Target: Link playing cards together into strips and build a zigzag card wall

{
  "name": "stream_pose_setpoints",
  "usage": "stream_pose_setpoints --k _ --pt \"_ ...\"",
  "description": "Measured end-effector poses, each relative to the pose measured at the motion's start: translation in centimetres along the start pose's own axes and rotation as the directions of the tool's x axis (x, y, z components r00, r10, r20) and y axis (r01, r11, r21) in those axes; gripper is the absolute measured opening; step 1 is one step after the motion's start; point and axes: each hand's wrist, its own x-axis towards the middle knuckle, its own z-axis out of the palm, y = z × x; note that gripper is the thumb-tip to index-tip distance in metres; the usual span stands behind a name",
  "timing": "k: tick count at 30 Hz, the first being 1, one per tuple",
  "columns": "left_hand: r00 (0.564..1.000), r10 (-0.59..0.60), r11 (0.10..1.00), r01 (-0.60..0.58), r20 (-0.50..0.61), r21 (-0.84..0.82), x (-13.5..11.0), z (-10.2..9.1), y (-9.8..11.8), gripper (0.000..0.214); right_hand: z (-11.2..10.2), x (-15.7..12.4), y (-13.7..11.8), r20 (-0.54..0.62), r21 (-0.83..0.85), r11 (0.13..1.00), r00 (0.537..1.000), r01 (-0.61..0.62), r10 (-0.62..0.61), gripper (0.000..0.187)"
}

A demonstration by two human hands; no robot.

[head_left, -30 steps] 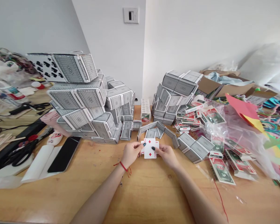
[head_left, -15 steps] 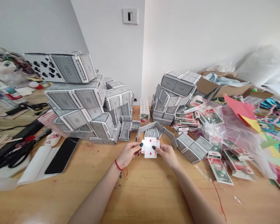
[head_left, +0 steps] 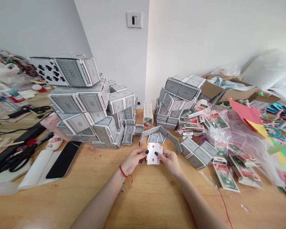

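Along the left of the wooden tabletop (head_left: pixel 154 203), black-handled scissors (head_left: pixel 20 157) lie beside a white folded sheet (head_left: pixel 37 168) and a black smartphone (head_left: pixel 63 160). Further right rises a tall stack of box-shaped modules (head_left: pixel 78 103) built from grey-backed playing cards.

At the front, the left hand (head_left: pixel 133 160), with a red string bracelet (head_left: pixel 122 171) at its wrist, is closed on the left edge of a two of diamonds (head_left: pixel 153 153). Its thumb lies on the card's face and its fingers curl behind, out of sight. The right hand (head_left: pixel 171 161) pinches the card's upper right side, its thumb on the face near the top edge and its fingers behind. Neither hand is open, and the two stand just apart with the card upright between them, held above the table. A sliver of a second card (head_left: pixel 160 156) shows behind its right edge.

Just beyond the card, a low, angled wall of cards (head_left: pixel 160 131) stands on the table, apart from the hands. To its right sit a pile of card modules (head_left: pixel 175 101) and a joined row of modules (head_left: pixel 197 153). Further right, dollar-printed cards (head_left: pixel 225 177) lie around a clear plastic bag (head_left: pixel 238 133), below a cardboard box (head_left: pixel 228 89).
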Motion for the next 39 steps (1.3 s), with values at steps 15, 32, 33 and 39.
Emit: stream_pose_setpoints --k 15,32,33,39 --pt "0.981 0.070 0.992 -0.048 -0.182 0.119 -0.3 0.7 0.4 0.032 0.9 -0.1 -0.2 0.055 0.189 0.976 0.993 -0.110 0.101 0.037" --pt "0.808 0.506 0.724 -0.209 -0.301 0.658 -0.3 2.5 -2.0 0.030 2.0 -0.5 -0.4 0.056 0.227 0.971 0.997 -0.073 0.062 0.036" --pt "0.804 0.508 0.725 -0.205 -0.310 0.657 -0.3 2.4 -2.1 0.031 2.0 -0.6 -0.5 0.056 0.216 0.974 0.997 -0.070 0.059 0.036" --pt "0.790 0.555 0.691 -0.264 -0.261 0.673 -0.1 2.2 -1.9 0.039 2.1 -0.6 -0.4 0.054 0.199 0.977 0.996 -0.075 0.065 0.041"
